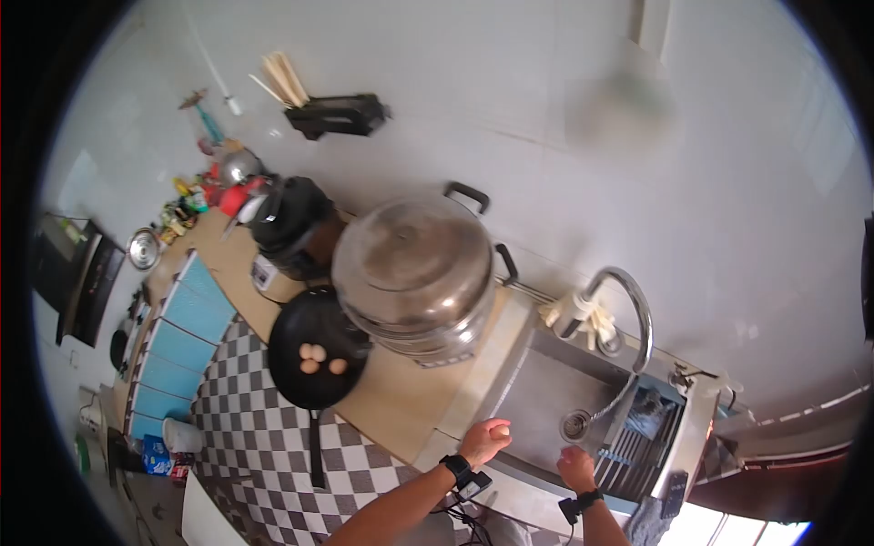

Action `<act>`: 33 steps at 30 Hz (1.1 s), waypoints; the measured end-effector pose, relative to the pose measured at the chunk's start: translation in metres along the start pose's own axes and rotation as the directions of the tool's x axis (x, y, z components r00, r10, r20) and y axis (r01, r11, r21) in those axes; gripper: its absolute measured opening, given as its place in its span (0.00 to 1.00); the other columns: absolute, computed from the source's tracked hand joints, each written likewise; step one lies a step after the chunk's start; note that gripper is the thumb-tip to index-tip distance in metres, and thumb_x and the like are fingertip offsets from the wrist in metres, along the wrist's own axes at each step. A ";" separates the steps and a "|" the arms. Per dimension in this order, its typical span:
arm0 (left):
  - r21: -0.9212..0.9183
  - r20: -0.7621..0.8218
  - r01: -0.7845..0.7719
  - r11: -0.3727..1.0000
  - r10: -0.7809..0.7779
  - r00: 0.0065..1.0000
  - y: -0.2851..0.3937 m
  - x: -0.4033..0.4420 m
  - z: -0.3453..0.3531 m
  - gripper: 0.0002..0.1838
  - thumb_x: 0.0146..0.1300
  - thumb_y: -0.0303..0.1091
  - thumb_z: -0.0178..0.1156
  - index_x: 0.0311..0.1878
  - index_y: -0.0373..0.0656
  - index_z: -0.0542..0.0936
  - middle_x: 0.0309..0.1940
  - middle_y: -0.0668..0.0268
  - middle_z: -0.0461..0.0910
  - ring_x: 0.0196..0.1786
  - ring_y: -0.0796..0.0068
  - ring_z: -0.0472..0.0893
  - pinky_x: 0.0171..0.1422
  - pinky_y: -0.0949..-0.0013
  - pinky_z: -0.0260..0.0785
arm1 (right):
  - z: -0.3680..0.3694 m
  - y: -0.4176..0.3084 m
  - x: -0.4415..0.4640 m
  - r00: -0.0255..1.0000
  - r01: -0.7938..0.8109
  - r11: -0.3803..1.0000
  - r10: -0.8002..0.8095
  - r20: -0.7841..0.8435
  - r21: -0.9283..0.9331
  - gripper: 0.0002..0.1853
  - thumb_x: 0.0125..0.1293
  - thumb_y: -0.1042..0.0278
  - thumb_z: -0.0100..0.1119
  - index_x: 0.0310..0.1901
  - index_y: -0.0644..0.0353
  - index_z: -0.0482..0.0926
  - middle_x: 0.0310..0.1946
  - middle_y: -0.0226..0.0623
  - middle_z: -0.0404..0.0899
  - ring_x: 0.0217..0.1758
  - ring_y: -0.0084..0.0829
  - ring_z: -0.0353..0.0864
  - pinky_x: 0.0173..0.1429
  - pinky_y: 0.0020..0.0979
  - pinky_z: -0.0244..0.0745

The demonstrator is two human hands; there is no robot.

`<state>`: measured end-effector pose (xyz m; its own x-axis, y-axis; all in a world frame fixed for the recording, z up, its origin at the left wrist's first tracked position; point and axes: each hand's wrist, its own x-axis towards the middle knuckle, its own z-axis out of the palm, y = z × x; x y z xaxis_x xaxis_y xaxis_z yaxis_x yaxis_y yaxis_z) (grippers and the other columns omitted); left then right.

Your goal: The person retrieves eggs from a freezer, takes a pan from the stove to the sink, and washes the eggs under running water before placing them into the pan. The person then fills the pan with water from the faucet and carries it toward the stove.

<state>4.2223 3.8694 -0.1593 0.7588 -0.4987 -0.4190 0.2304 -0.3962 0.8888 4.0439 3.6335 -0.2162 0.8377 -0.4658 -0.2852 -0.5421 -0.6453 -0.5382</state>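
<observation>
Left of sink [546, 378]: black pan [300, 387] holding four eggs [319, 353]. Between pan and sink: bulky steamer pot [414, 264], partly blocking way. Sink's near-left edge: left hand [482, 443], fingers bent; grip unclear. Sink's near rim: right hand [575, 468], fingers curled, contents hidden. Likely handwork over sink; calls for gentle fingers. Sink's right: rack [628, 461].

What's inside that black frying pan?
Four eggs lie in the black frying pan. The big metal pot overlaps its upper right edge in the picture, so anything behind there is hidden.
</observation>
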 end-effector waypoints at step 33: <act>0.652 -0.276 0.194 0.733 -0.009 0.961 -0.110 -0.026 -0.410 0.12 0.56 0.37 0.63 0.39 0.41 0.84 0.47 0.49 0.85 0.56 0.43 0.81 0.64 0.49 0.75 | -0.023 -0.125 -0.152 0.869 -0.339 0.869 0.436 -0.233 0.361 0.11 0.60 0.65 0.65 0.37 0.61 0.90 0.30 0.41 0.91 0.36 0.33 0.92 0.45 0.33 0.84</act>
<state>4.4265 4.2424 -0.1703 0.8954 -0.2630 -0.3594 -0.0813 -0.8900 0.4487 3.9828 3.7710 -0.0879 0.4765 -0.8271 -0.2981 -0.7310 -0.1844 -0.6569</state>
